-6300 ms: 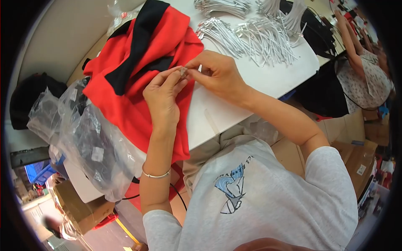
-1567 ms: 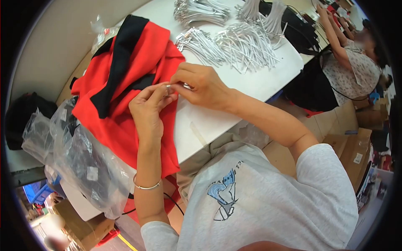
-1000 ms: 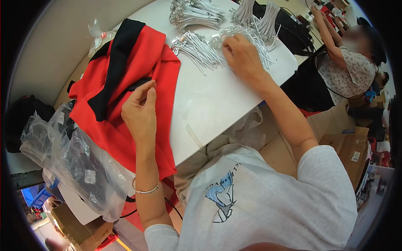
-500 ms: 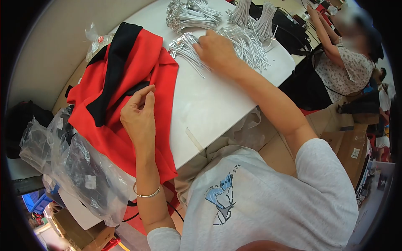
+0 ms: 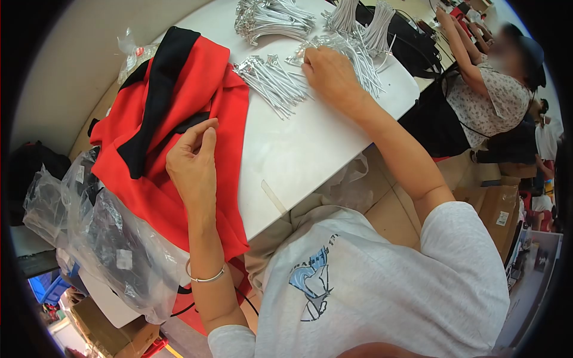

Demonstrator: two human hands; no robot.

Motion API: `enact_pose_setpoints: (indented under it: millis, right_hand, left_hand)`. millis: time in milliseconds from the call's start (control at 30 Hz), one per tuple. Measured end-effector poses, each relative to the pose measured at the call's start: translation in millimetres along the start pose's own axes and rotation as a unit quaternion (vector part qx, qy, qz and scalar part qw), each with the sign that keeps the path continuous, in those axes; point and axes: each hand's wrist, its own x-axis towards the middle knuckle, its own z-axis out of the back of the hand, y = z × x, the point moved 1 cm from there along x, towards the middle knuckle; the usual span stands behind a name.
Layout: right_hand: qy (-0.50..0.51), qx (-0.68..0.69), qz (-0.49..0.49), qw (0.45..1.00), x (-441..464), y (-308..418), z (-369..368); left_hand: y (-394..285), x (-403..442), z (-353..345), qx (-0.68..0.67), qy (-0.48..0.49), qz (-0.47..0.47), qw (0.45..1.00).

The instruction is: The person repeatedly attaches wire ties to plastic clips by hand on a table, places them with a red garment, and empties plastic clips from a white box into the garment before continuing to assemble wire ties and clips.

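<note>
My left hand [image 5: 194, 164] rests over the red and black cloth [image 5: 203, 65], its fingers curled and the thumb close to the index fingertip. Whatever may be between those fingertips is too small to see. At the far side of the white table, my right hand [image 5: 334, 77] is bent at the edge of a pile of white wires [image 5: 361, 62] with silvery ends. Its fingers are closed and their tips partly hidden, so I cannot make out what they hold. Left of it lies a smaller fanned group of white wires [image 5: 274, 83].
More bundles of white wires [image 5: 274, 21] lie at the table's [image 5: 286, 149] far edge. Clear plastic bags [image 5: 125, 256] hang at the left. Another person [image 5: 489, 95] in a patterned top sits at the right, and cardboard boxes [image 5: 492, 215] stand beyond my right arm.
My right hand has moved right and slightly nearer, off the smaller wire group. That group now looks fuller and more spread. My left hand stays in nearly the same pose over the cloth.
</note>
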Motion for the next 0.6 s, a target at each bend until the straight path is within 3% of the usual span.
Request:
enact_pose_setpoints:
  millis: [367,433,500,533,600]
  right_hand:
    - [0.009,0.055,0.002,0.998,18,12,0]
    - [0.022,0.068,0.007,0.997,25,9,-9]
    - [0.065,-0.005,0.047,0.997,32,8,-5]
    - [0.082,-0.035,0.054,0.995,36,15,-1]
    - [0.099,-0.057,0.063,0.991,41,12,-10]
  left_hand:
    - [1,5,4,-0.032,0.004,0.015,0.999]
    - [-11,11,12,-0.041,0.055,0.024,0.997]
    - [-15,6,30,-0.041,0.095,0.048,0.993]
    - [-13,-1,39,-0.029,0.084,0.061,0.994]
    - [-14,-12,51,0.199,0.083,-0.033,0.976]
